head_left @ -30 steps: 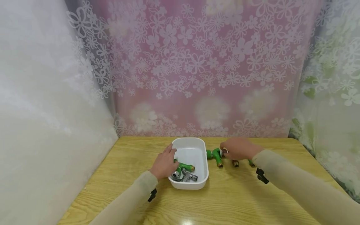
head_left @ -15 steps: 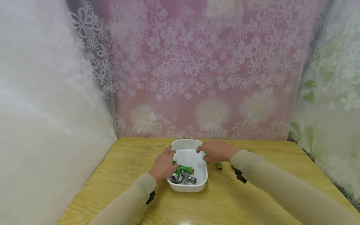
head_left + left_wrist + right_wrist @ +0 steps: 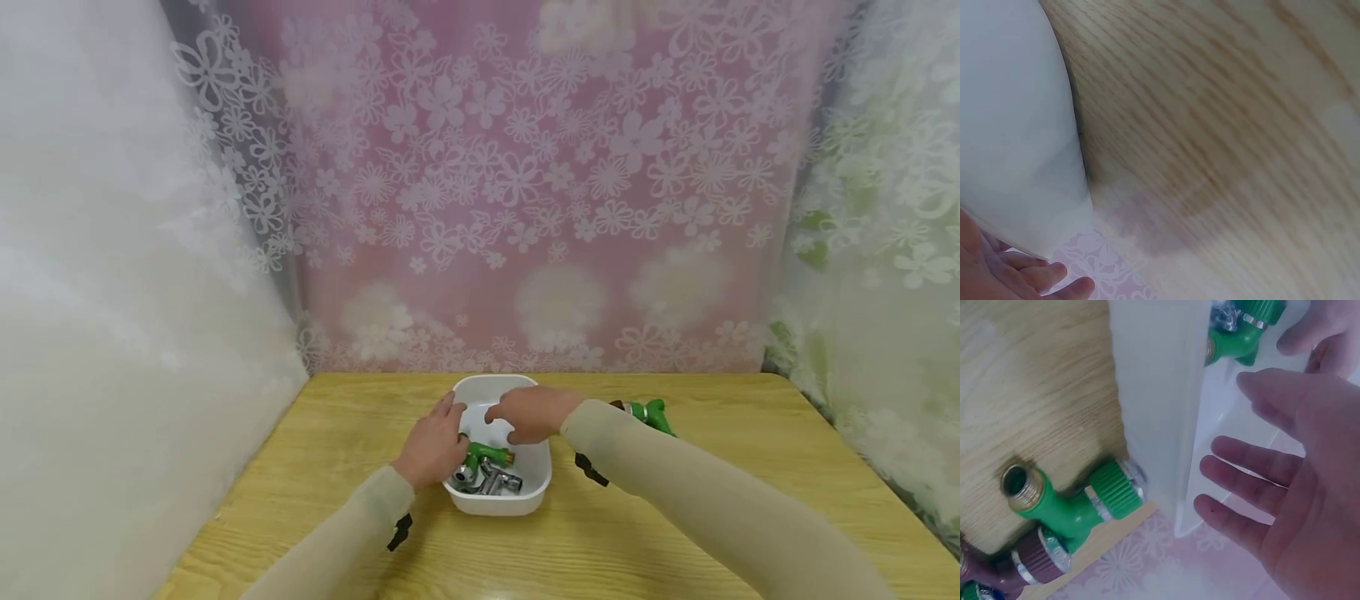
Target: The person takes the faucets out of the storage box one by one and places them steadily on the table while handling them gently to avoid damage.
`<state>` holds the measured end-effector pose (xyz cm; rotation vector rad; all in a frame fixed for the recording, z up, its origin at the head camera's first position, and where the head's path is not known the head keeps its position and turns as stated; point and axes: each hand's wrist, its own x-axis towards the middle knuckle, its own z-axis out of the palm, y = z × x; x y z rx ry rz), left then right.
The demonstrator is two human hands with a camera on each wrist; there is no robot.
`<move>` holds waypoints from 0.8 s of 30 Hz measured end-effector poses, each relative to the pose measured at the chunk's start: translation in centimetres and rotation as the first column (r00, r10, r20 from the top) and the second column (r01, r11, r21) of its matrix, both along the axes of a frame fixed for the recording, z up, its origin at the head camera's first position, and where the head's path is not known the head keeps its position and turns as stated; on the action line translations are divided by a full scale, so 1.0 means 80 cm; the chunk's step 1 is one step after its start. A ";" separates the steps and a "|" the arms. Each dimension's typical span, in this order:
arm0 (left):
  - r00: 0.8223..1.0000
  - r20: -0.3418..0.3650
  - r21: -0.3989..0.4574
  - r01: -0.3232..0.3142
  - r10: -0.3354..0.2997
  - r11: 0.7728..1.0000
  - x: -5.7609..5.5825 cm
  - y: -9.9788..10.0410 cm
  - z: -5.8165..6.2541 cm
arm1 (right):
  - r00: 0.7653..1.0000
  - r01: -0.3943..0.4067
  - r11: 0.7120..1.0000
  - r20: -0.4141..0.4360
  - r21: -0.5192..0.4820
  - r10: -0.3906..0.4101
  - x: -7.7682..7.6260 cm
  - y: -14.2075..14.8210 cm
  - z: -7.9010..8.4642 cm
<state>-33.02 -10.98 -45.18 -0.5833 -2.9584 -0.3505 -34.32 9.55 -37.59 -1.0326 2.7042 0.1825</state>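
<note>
A white plastic basin (image 3: 497,504) stands on the wooden table. My left hand (image 3: 432,446) rests on its left rim, with the thumb on the inner side and the fingers along the edge. Over the inside of the basin hovers my right hand (image 3: 534,412); in the right wrist view its fingers (image 3: 1254,456) are spread and loosely bent, with nothing between them. Below it in the basin lie a green tap (image 3: 489,453) with a brass threaded end and chrome tap-like fittings (image 3: 498,480), heaped toward the near end.
Just right of the basin a green tap (image 3: 1063,509) with a brass threaded mouth lies close to the outer wall. Beside it is a maroon tap (image 3: 1041,556). Another green tap (image 3: 655,412) lies farther right, partly behind my right sleeve. A floral curtain (image 3: 525,250) hangs behind the table.
My right hand has travelled left from above the taps on the table to over the basin, carrying nothing visible. The left hand has stayed on the rim.
</note>
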 end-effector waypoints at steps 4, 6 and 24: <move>1.000 0.001 0.005 0.007 -0.007 1.000 0.002 -0.001 0.001 | 1.000 -0.005 1.000 0.016 0.021 0.005 -0.004 -0.009 -0.005; 1.000 0.015 0.008 0.004 -0.004 1.000 0.002 -0.001 0.002 | 0.999 -0.019 0.999 0.032 0.026 0.018 -0.007 -0.012 -0.008; 1.000 -0.028 -0.006 0.005 -0.005 1.000 -0.001 -0.001 0.002 | 0.992 -0.029 1.000 0.124 0.010 0.027 -0.013 -0.037 -0.016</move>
